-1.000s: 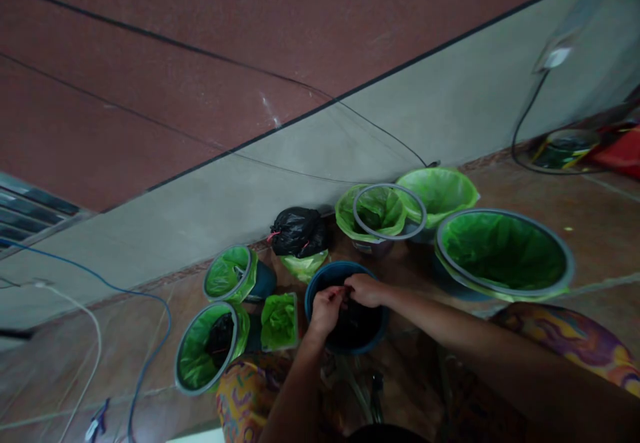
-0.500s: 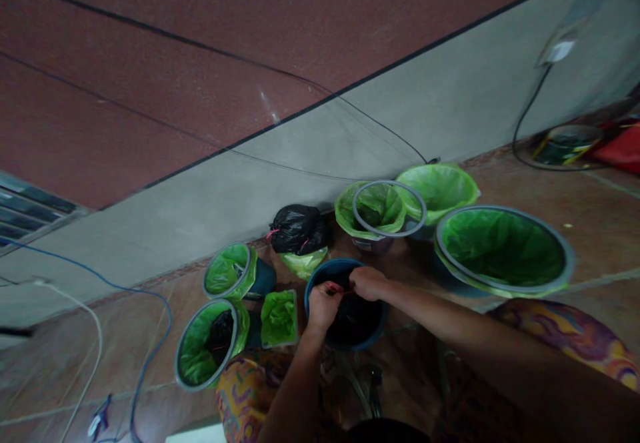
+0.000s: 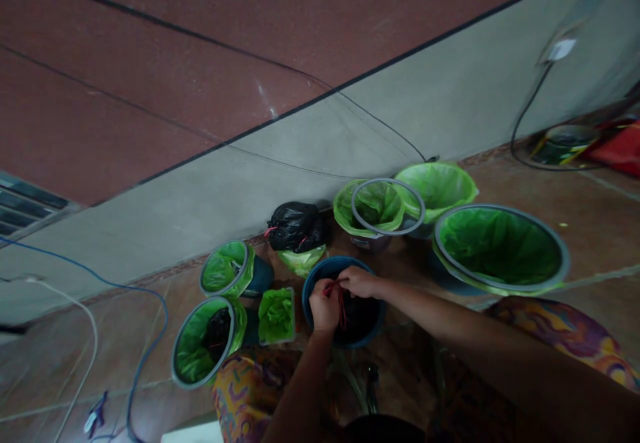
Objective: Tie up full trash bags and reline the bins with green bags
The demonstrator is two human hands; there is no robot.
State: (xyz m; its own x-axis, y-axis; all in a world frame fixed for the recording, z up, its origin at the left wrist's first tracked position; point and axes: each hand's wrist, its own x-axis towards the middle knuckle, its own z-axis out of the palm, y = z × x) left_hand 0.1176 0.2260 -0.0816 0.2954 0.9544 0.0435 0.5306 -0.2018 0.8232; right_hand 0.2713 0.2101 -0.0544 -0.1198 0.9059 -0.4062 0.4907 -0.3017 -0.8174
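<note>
Your left hand and right hand have drawn closer over the blue bin; fingers pinched on red drawstrings; black bag inside barely visible.

wall: maroon over grey | floor: brown tile (dim light)

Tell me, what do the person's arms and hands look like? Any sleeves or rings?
Both forearms are bare, with no sleeves reaching them. The left hand and right hand show no gloves; the picture is too dim to tell rings or a watch.
</note>
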